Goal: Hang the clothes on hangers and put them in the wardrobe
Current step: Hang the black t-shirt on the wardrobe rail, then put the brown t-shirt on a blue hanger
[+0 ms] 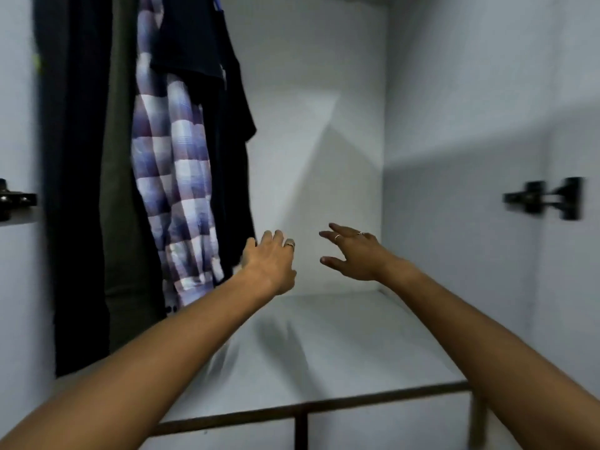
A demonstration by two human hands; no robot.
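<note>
fingers [334, 237] of both hands loosely spread, empty, beside hung dark garment [233, 131]

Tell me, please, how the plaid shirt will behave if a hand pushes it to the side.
The plaid shirt hangs in soft folds, so it probably gives and sways rather than resisting. It looks like thin cloth, likely light. Dark clothes press against it, so they would probably shift with it.

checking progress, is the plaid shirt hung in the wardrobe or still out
In and hung. The plaid shirt hangs full length between dark clothes inside the wardrobe. Its hanger is out of view. Both hands are empty.
</note>
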